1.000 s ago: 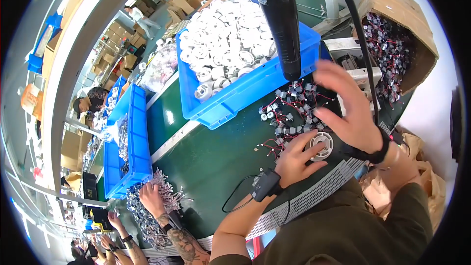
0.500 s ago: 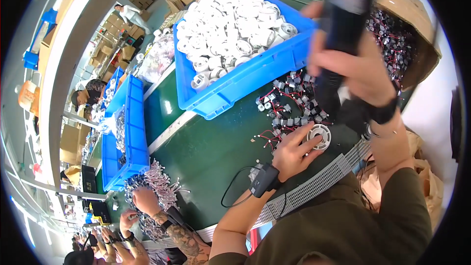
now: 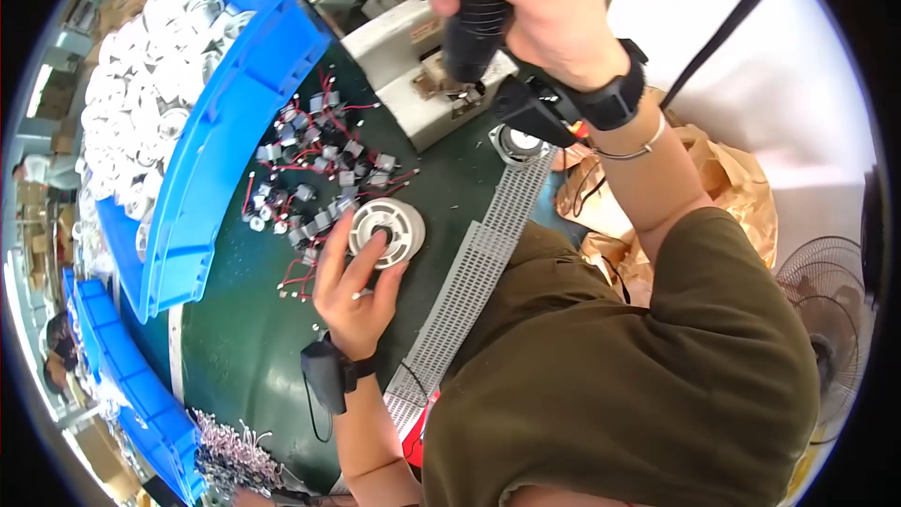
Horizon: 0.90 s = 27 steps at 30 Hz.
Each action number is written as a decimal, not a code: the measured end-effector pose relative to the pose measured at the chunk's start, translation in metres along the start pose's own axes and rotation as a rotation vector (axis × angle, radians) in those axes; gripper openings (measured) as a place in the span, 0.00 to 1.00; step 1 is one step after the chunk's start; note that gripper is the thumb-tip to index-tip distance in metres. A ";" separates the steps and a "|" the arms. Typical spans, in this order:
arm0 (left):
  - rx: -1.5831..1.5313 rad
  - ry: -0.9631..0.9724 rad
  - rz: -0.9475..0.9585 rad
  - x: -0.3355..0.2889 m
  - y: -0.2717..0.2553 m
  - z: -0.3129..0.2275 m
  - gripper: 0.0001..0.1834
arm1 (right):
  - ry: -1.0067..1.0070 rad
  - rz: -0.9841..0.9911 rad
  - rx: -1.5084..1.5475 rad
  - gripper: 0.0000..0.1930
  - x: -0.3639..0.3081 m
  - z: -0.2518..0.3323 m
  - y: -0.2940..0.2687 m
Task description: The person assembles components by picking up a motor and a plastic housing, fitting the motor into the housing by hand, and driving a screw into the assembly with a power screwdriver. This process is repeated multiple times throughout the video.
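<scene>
— White round housing (image 3: 387, 232): where is it now?
— Flat on the green worktop (image 3: 244, 357), pinned under the left hand (image 3: 355, 286), fingers spread open on top, as half a second ago.
— And the black power driver (image 3: 479, 23)?
— Right hand (image 3: 535, 0) has swung it from over the blue bin (image 3: 235, 131) toward the part; grip wrapped fully round it.

Dark green table (image 3: 244, 357): round white disc (image 3: 387, 231) under the left fingers (image 3: 361, 258); scattered small wired parts (image 3: 314, 169) just beyond them; blue bin (image 3: 221, 145) farther left; grey machine (image 3: 413, 56) under the right fingers.
</scene>
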<state>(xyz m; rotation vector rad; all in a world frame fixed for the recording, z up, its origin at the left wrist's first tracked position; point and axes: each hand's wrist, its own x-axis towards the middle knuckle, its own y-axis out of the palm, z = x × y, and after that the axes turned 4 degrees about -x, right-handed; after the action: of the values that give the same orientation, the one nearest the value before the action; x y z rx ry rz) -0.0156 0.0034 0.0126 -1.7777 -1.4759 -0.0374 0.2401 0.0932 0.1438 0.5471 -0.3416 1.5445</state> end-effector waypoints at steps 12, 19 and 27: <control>0.017 0.018 0.022 -0.003 0.002 0.000 0.21 | 0.003 -0.015 -0.069 0.20 -0.007 0.002 -0.006; 0.015 0.028 0.012 -0.003 0.001 0.001 0.21 | 0.041 -0.030 -0.079 0.21 -0.007 -0.004 -0.007; 0.055 0.043 -0.003 -0.005 0.000 0.001 0.22 | 0.021 0.018 -0.034 0.22 -0.022 -0.003 -0.005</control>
<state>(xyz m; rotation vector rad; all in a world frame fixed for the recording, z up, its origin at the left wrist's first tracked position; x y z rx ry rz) -0.0177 -0.0007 0.0097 -1.7204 -1.4355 -0.0366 0.2444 0.0763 0.1286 0.5026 -0.3567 1.5581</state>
